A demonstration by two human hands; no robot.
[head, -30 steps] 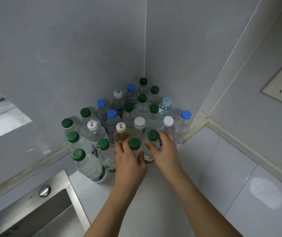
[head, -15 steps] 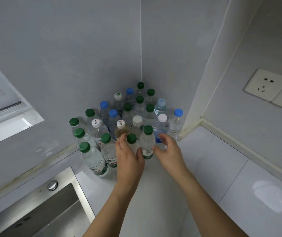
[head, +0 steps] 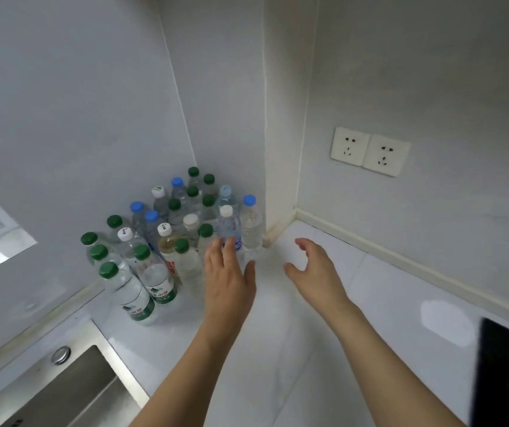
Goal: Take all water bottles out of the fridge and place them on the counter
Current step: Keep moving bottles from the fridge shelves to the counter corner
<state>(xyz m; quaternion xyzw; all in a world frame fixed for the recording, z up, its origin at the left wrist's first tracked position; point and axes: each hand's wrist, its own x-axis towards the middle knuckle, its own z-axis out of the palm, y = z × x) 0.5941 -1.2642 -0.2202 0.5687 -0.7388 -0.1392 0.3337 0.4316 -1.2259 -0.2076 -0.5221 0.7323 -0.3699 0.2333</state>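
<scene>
Bottles [head: 170, 238] clustered at eleven o'clock on counter [head: 324, 303]; left hand [head: 228, 278], right hand [head: 314, 269] open, empty — best withdrawn slowly, avoiding knocks.

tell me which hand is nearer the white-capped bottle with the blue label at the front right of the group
Left. The left hand has its fingertips right in front of the white-capped bottle; touching or not, I cannot tell. The right hand hangs open off to its right, clearly apart.

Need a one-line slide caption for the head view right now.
Both hands, left and right, open and empty beside the cluster of water bottles standing in the counter corner.
</scene>
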